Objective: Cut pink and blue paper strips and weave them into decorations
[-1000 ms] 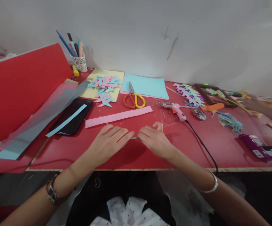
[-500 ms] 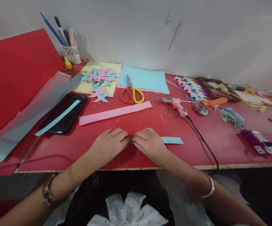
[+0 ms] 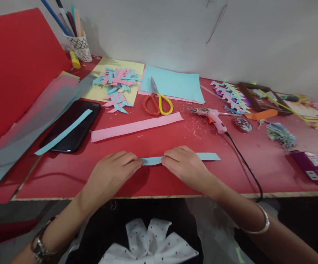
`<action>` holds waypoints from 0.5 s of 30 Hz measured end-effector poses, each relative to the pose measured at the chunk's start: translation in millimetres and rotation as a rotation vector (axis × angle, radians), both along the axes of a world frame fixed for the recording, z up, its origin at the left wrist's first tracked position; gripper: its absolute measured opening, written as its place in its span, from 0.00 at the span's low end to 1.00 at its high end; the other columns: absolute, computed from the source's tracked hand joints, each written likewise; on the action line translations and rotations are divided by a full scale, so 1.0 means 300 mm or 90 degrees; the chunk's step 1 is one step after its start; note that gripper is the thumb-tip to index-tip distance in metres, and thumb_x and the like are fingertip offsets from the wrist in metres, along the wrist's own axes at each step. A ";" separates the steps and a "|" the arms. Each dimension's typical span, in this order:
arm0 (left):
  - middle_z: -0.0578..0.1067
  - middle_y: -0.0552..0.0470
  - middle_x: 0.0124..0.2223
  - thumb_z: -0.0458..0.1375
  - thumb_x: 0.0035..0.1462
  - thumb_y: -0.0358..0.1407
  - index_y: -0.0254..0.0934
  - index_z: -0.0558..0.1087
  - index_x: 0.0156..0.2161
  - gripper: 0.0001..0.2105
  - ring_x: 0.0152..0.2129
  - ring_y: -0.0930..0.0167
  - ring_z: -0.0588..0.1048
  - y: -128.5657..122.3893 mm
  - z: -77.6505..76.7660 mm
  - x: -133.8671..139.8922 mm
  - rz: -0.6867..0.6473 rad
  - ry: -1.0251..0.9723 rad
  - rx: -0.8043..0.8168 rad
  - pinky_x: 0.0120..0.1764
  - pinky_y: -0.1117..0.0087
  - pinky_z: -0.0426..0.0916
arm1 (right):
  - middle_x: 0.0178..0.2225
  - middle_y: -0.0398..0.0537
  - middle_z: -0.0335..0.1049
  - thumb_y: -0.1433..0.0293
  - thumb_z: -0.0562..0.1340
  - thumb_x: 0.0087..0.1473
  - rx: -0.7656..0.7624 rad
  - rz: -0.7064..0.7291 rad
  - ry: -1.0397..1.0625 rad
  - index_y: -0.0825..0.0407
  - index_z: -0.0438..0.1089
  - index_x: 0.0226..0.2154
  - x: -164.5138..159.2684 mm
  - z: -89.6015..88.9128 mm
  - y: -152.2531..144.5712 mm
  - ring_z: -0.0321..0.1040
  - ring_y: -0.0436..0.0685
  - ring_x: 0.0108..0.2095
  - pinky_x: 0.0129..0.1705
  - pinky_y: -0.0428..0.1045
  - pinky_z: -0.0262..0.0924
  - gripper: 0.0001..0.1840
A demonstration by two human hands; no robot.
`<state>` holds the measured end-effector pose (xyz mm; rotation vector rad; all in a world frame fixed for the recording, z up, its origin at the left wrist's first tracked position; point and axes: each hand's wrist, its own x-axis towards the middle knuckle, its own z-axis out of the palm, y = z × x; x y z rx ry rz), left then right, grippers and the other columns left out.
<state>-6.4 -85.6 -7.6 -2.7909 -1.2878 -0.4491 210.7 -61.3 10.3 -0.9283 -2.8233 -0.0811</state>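
Note:
A light blue paper strip [image 3: 152,161] runs sideways near the front of the red table. My left hand [image 3: 117,167] pinches its left end between thumb and fingers. Farther along, my right hand [image 3: 183,165] has its fingers closed on the strip's middle, and the right end sticks out past it. A short stretch of paper shows between the two hands. Just beyond them lies a wider pink paper strip [image 3: 137,127]. Scissors [image 3: 158,101] with one red and one yellow handle rest behind the pink strip.
A black phone [image 3: 78,128] with another blue strip on it lies at left. Folded paper pieces [image 3: 117,79] cover a yellow sheet. At right are a pink glue gun [image 3: 211,116] with its cord, a round tin [image 3: 243,124], an orange stick [image 3: 262,114] and a purple power box [image 3: 307,167].
My hands were close together at the middle and have moved apart, exposing the blue strip between them. The view has shifted slightly.

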 end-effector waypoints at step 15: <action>0.74 0.52 0.30 0.46 0.59 0.40 0.37 0.73 0.30 0.15 0.27 0.72 0.72 -0.010 -0.025 -0.039 0.101 -0.206 -0.082 0.30 0.72 0.64 | 0.27 0.46 0.66 0.70 0.49 0.58 -0.089 -0.022 0.069 0.55 0.67 0.28 -0.063 -0.028 0.014 0.57 0.51 0.28 0.30 0.47 0.48 0.15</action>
